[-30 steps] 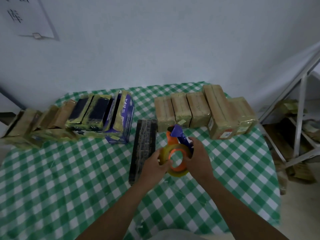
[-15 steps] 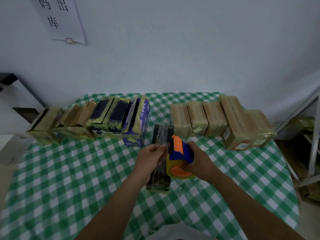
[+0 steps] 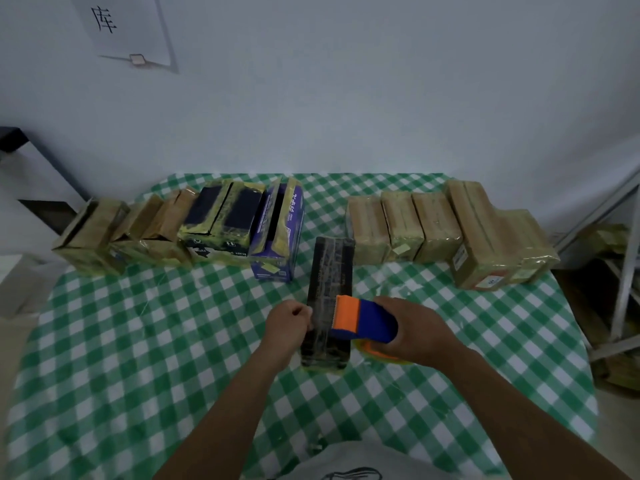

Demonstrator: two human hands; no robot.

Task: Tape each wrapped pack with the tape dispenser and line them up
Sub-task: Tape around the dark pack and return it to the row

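A long black wrapped pack (image 3: pixel 329 278) lies lengthwise at the middle of the green checked table (image 3: pixel 138 341). My right hand (image 3: pixel 415 330) grips the blue and orange tape dispenser (image 3: pixel 363 320) just over the pack's near right side. A clear strip of tape runs from it across the pack to my left hand (image 3: pixel 289 323), which pinches the tape's end at the pack's left edge. A row of taped packs (image 3: pixel 194 230) stands at the back left, and a row of brown packs (image 3: pixel 433 226) at the back right.
A purple box (image 3: pixel 278 237) ends the left row, close to the black pack's far end. A white metal rack (image 3: pixel 623 271) with loose packs stands right of the table. A paper sign (image 3: pixel 128 26) hangs on the wall.
The dispenser has turned flat and come down over the black pack. My left hand has drawn the tape's end out to the left across the pack.
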